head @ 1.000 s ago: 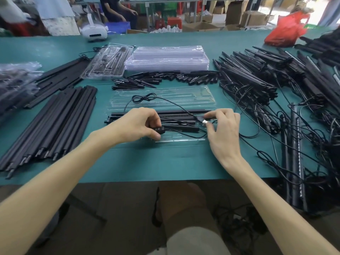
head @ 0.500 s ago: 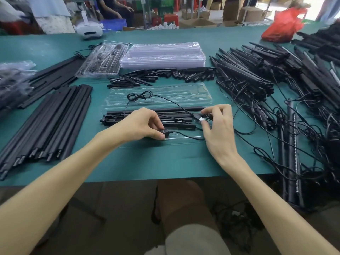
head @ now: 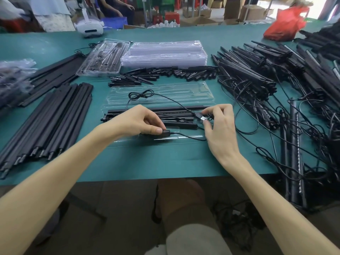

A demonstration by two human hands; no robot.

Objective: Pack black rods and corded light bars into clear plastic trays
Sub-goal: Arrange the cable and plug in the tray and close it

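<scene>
An open clear plastic tray [head: 161, 97] lies on the green table in front of me. Black rods and a light bar [head: 174, 109] lie lengthwise in its near half. My left hand [head: 137, 122] pinches a small black controller [head: 164, 133] on the bar's cord and presses it against the tray's front edge. My right hand [head: 219, 124] holds the cord's USB plug [head: 201, 117] between thumb and fingertips at the tray's right end. A loop of the black cord [head: 141, 94] rests on the tray's far half.
Loose black rods [head: 47, 122] lie at the left. A stack of empty clear trays [head: 165, 52] and one filled tray [head: 103, 59] sit further back, with short black spikes [head: 165, 74] in front. Tangled corded light bars [head: 276, 83] cover the right side. A red bag [head: 287, 24] lies far right.
My right hand has drawn the USB plug slightly left and closer to the tray's end. My left hand has stayed on the controller. The camera has tilted a little.
</scene>
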